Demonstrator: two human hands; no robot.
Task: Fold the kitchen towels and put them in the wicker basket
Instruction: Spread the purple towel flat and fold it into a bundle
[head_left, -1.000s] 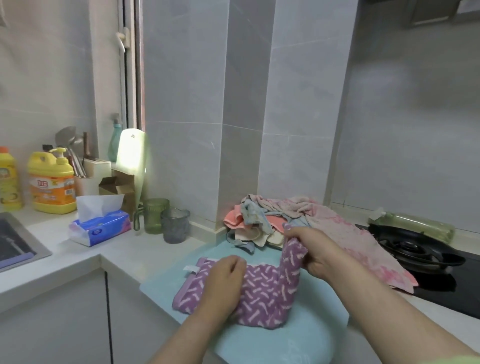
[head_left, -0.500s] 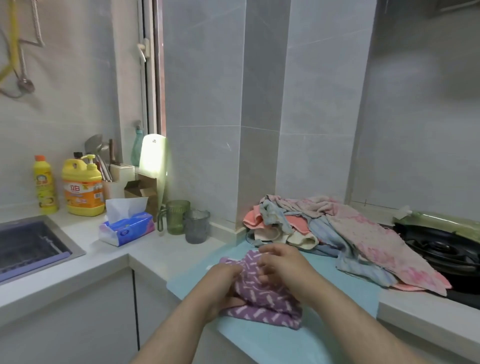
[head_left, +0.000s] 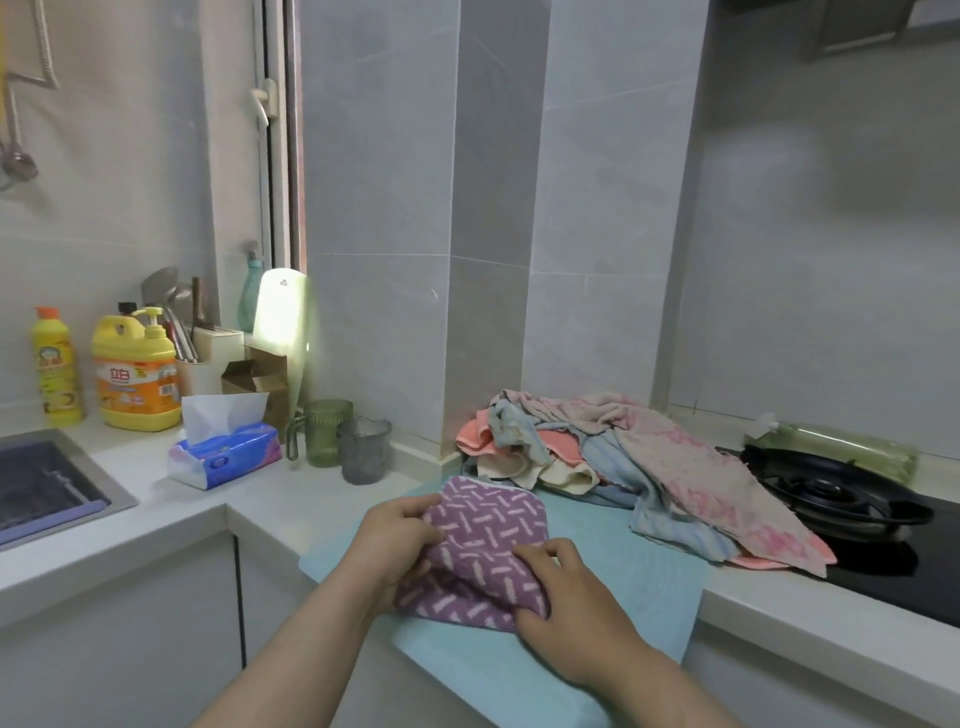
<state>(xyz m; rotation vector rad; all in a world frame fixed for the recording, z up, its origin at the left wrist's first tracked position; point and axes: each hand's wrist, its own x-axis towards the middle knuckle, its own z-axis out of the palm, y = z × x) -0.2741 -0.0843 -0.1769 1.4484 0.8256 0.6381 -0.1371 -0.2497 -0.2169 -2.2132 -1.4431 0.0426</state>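
A purple kitchen towel (head_left: 483, 540) with white dashes lies folded on a light blue mat (head_left: 623, 587) at the counter's front edge. My left hand (head_left: 395, 540) grips its left side, thumb on top and fingers underneath. My right hand (head_left: 566, 597) holds the towel's near right corner, fingers curled over the cloth. Behind it a heap of unfolded towels (head_left: 597, 457) in pink, blue, cream and salmon sprawls against the tiled pillar. No wicker basket is in view.
A gas hob (head_left: 831, 499) sits right of the heap. Left of the mat stand two tumblers (head_left: 343, 441), a tissue pack (head_left: 223, 452), yellow detergent bottles (head_left: 135, 379), a utensil holder and the sink (head_left: 47, 488).
The purple towel was raised at one end by my right hand, then folded over. It now lies as a compact folded piece gripped on both sides. The view has shifted right.
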